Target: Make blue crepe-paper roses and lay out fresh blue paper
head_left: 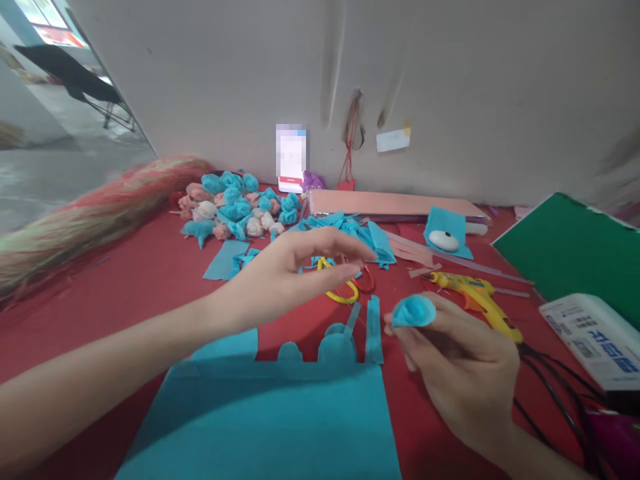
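Note:
My right hand [457, 363] pinches a small blue paper flower [414, 311], rolled in a spiral with its top facing me. To the left, my left hand [295, 277] hovers in the air with fingers stretched out and a gap between thumb and fingertips, holding nothing. Below lies a large sheet of blue crepe paper [260, 420]. Along its far edge are rounded paper petals [337, 345] and a narrow folded blue strip [373, 331]. Beyond my left hand, scissors with yellow and red handles [345, 295] are partly hidden by it.
Several finished paper roses [233, 207] are heaped at the back left. A yellow glue gun [477, 300] lies right of centre, near a white box [595, 340] and a green board [570, 250]. A phone [291, 160] leans on the wall. Blue scraps [350, 230] lie mid-table.

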The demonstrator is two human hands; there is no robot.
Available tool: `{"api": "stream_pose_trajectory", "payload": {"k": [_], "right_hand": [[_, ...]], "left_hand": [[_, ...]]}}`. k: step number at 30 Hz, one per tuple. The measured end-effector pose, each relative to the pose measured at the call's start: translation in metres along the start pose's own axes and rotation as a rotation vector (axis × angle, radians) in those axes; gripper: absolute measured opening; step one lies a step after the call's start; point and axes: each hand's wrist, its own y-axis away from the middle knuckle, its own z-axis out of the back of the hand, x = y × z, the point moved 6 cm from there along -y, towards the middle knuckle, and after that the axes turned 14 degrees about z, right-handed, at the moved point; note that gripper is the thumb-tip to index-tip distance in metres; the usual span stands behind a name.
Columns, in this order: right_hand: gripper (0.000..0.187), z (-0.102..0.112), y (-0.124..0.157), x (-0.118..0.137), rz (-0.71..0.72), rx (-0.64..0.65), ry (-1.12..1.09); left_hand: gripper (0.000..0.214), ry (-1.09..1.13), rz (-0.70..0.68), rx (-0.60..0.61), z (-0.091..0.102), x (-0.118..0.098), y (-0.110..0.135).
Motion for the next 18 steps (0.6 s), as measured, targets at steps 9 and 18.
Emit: {"api": "stream_pose_trajectory", "payload": {"k": [9, 18], "right_hand": [[0.009, -0.027, -0.004, -0.006, -0.02, 0.412, -0.046], [0.013, -0.055, 0.043, -0.011, -0.147, 1.143, -0.078]], "left_hand": [[0.023, -0.617, 0.014, 0.243, -0.004, 0.069, 0.037], [0.022, -0.661, 0.028, 0.229, -0.008, 0.095, 0.064]]}}
